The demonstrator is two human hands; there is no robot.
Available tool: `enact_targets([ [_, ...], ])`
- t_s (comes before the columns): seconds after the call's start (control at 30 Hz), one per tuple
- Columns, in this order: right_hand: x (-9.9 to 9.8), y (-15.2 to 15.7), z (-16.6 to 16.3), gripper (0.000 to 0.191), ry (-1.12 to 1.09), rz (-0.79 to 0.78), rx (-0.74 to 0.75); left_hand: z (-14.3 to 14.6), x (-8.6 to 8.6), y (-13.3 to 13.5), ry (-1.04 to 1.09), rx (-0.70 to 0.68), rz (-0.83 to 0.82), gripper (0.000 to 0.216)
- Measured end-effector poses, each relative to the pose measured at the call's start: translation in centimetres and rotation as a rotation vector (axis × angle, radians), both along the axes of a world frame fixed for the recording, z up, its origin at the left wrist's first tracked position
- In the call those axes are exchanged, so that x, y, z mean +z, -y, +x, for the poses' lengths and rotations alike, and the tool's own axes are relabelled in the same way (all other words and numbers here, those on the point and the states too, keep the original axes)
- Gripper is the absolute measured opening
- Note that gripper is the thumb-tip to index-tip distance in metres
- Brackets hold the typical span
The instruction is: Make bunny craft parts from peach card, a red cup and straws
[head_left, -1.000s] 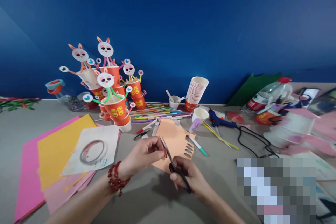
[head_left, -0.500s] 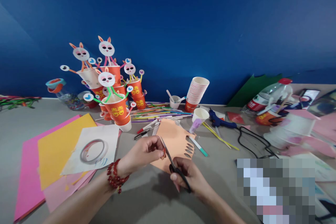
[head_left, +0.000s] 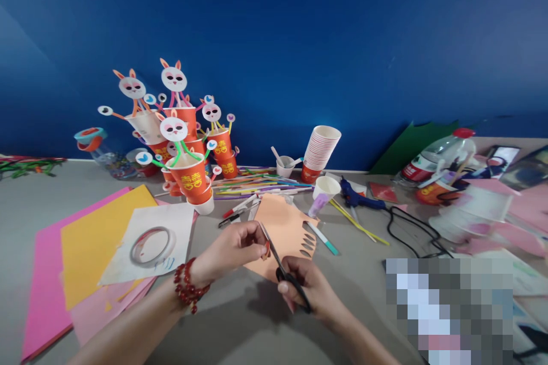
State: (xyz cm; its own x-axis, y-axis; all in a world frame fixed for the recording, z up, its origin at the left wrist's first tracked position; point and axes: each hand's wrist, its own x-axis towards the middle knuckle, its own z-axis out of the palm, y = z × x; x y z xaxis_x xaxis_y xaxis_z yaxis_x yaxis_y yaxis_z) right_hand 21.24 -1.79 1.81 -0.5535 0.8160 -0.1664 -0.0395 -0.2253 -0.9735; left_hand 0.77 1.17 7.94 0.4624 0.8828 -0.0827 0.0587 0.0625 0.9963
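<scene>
My left hand pinches a small orange-red piece of paper between thumb and fingers. In my right hand is a pair of black-handled scissors, its fingers through the handles. The blades point up and to the left, right beside the small piece, and look nearly closed. Under both hands lies a peach paper sheet with several leaf-shaped holes along its right side. A red bead bracelet circles my left wrist.
Left lie coloured paper sheets and a tape roll. Behind stand rabbit-faced paper cups, scattered coloured sticks and a cup stack. Right are a blue glue gun with black cord, a plastic bottle and a teal-capped marker.
Almost nothing differs. Both hands, the scissors and the small paper piece hold nearly the same place, with only a very slight shift.
</scene>
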Motion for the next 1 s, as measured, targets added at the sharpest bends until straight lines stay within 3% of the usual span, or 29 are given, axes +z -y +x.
enact_targets([
  [0.3, 0.1, -0.2, 0.1, 0.056, -0.018, 0.015, -0.066, 0.4, 0.7, 0.1, 0.135, -0.055, -0.076, 0.011],
  [0.5, 1.4, 0.0, 0.1, 0.041, -0.090, 0.092, -0.233, 1.0, -0.3, 0.7, 0.063, -0.161, -0.124, 0.009],
  [0.6, 1.5, 0.1, -0.1, 0.045, -0.151, 0.093, -0.302, 1.3, -0.6, 1.1, -0.064, -0.175, -0.086, 0.006],
  [0.77, 1.1, 0.1, -0.4, 0.047, -0.205, 0.096, -0.344, 1.9, -0.1, 1.5, -0.311, -0.132, 0.136, 0.010],
  [1.0, 1.1, 0.0, -0.5, 0.049, -0.144, 0.094, -0.352, 2.3, -0.3, 1.6, -0.340, -0.123, 0.176, 0.013],
])
